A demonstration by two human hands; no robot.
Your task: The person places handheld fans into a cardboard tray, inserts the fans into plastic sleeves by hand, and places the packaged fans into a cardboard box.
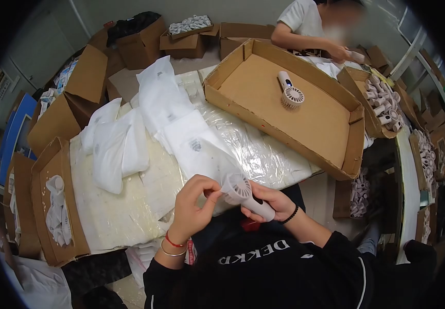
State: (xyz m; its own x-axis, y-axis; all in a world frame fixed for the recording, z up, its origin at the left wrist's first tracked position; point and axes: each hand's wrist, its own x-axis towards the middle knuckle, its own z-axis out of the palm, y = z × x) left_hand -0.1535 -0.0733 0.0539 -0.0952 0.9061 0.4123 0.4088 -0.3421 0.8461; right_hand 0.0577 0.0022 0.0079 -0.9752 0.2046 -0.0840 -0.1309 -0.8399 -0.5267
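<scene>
My right hand point(274, 202) is wrapped round the handle of a small white handheld fan point(257, 207), its round grille pointing up and left. My left hand point(196, 203) is at the left of the fan head, thumb and forefinger pinched on the edge of a thin translucent white bag point(226, 186) beside the grille. Just beyond my hands, white pouches point(196, 147) lie on the plastic-wrapped table surface point(263, 154). Another handheld fan point(290, 91) rests inside a shallow cardboard tray point(253, 77) ahead to the right.
More white pouches point(117, 149) lie at the left. A cardboard box point(78, 232) with white items stands at the far left, and a box of fans point(382, 105) at the right. Another person point(304, 31) works behind the tray. Open cartons point(140, 49) line the back.
</scene>
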